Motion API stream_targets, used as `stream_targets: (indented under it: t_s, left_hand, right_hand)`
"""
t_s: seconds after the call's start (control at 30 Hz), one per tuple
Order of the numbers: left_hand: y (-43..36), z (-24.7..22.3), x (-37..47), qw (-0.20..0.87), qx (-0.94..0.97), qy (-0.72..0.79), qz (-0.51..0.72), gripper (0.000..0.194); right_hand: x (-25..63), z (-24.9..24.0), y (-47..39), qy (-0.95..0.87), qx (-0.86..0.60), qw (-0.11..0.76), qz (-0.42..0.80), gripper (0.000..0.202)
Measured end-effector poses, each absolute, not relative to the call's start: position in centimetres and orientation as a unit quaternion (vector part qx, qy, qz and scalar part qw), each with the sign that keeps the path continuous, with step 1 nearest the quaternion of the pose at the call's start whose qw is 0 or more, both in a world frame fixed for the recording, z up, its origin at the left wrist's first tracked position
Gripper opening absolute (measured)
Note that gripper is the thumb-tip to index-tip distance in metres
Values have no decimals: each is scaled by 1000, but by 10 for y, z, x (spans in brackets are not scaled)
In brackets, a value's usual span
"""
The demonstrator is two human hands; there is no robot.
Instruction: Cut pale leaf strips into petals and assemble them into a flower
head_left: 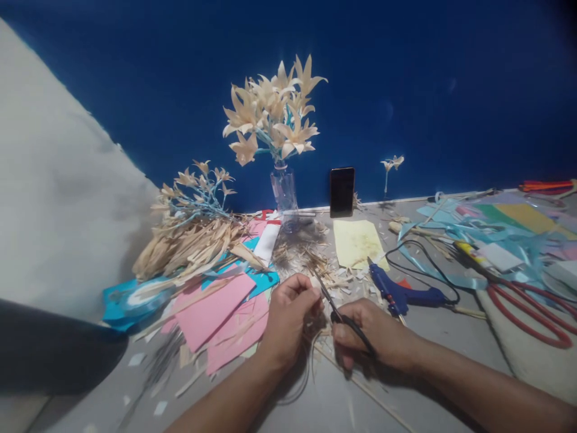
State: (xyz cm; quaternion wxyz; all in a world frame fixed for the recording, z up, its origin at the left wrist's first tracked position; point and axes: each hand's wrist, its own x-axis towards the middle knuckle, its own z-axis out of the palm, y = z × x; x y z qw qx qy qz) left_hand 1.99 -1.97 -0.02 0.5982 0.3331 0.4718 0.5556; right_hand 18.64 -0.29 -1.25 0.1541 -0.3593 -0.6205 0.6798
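Note:
My right hand (376,331) is closed around the dark handles of a pair of scissors (328,296), whose narrow blades point up and to the left. Just left of the blades, my left hand (293,316) is pinched at the fingertips. What it holds is too small and hidden to name; something pale shows by the thumb and index finger. Thin strands hang and curve beneath both hands. Beyond them lie pale shavings (336,276). A blue glue gun (401,291) lies right of the scissors, and pink paper sheets (214,310) lie left of my left hand.
Pale flowers (295,135) stand in a clear bottle (283,192) by the blue wall. A phone (342,192) leans nearby, behind yellow paper (358,243). Dried husks (184,246) pile up at left. Red-handled scissors (527,313) and light-blue ribbon (469,222) lie at right.

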Motion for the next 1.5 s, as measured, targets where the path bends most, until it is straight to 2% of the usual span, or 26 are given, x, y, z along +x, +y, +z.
stream_targets:
  t_s: [0.17, 0.93, 1.1, 1.3, 1.5]
  left_hand:
    - [-20, 1, 19, 590, 340, 481, 552, 16]
    - [-19, -1, 13, 577, 382, 485, 534, 10]
    - [-20, 0, 14, 594, 380, 469, 532, 11]
    - [-18, 7, 12, 657, 335, 431, 520, 12]
    - [-11, 14, 1, 718, 344, 363, 484, 11]
  right_hand:
    - [186, -15, -2, -615, -374, 144, 679, 40]
    - [188, -13, -1, -617, -356, 135, 689, 49]
    - [187, -15, 0, -586, -376, 179, 695, 50]
    - [190, -1, 10, -532, -422, 277, 680, 41]
    - [204, 1, 13, -637, -309, 137, 693, 50]
